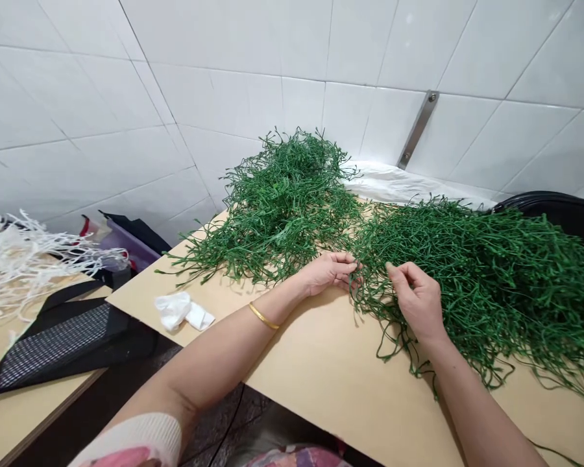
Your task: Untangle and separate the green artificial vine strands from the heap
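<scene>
Two heaps of thin green cords with knotted ends lie on a light wooden table: a left heap (282, 201) against the wall and a wider right heap (496, 272). Between them, at the near edge of the cords, my left hand (328, 272) is closed, its thumb and fingers pinching a green cord (354, 279). My right hand (416, 295) is a short way to its right, over the edge of the right heap. Its thumb and forefinger are pressed together and the other fingers are curled in. Whatever lies between those fingertips is too small to make out.
A crumpled white tissue (182, 311) lies on the wooden table (311, 363), left of my forearm. On another table at left are white cords (34, 259) and black mesh fabric (58, 340). White plastic (394, 181) and a black bag (555, 211) sit by the tiled wall.
</scene>
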The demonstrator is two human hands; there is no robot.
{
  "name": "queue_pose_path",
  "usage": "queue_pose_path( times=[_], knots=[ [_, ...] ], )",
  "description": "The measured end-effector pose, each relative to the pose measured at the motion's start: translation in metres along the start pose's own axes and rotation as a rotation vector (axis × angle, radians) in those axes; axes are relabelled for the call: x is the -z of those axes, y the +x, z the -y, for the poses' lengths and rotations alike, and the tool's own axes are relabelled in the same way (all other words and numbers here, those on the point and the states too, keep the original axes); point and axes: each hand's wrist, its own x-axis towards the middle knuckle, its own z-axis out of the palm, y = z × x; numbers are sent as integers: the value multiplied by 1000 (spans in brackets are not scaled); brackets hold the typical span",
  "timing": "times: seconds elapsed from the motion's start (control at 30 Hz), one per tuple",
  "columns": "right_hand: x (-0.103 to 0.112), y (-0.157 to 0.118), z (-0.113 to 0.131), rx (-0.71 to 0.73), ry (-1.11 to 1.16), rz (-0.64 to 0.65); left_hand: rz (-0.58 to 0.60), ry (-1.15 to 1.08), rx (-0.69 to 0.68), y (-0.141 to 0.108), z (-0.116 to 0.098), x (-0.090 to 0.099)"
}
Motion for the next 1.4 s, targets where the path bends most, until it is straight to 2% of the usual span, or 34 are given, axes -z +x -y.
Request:
queue_pose_path(
  times=[0.1,0.17,0.3,0.4,0.6,0.7,0.83,0.9,0.97,1.0,1.07,1.1,1.17,1.23,1.27,1.33,1.4],
  knots=[
    [-4,-3,-4,195,-188,-2,37,-45,15,-2,-3,-2],
    [-6,-4,-8,277,-308,15,58,-129,-36,-6,-11,-2],
    [-12,-6,-17,348,-563,86,-6,-290,-249,-21,-42,3],
    [-15,-7,-23,366,-741,134,-31,-287,-338,-35,-69,4],
    [-15,-6,-32,341,-823,134,-281,-5,-439,-50,-122,-8],
    [-14,-6,-33,342,-824,117,-399,140,-552,-50,-151,-13],
    [-13,-6,-34,351,-823,110,-422,345,-712,-54,-193,-15],
    [-13,-6,-33,347,-819,124,-389,461,-822,-55,-210,-13],
    [-12,-6,-33,346,-810,134,-394,596,-782,-51,-218,-5],
    [-12,-6,-33,347,-806,136,-412,655,-693,-47,-218,1],
    [-12,-5,-33,354,-801,134,-526,724,-474,-36,-211,16],
    [-12,-5,-33,360,-798,130,-584,758,-442,-30,-204,23],
    [-12,-5,-34,373,-792,121,-705,809,-465,-18,-186,34],
    [-12,-5,-35,381,-790,111,-737,897,-565,-10,-166,34],
    [-13,-5,-35,382,-791,109,-696,991,-619,-6,-155,29],
    [-13,-6,-35,374,-794,111,-528,1224,-689,3,-134,13],
    [-13,-6,-34,356,-798,119,-332,1389,-669,15,-114,-3]
  ],
)
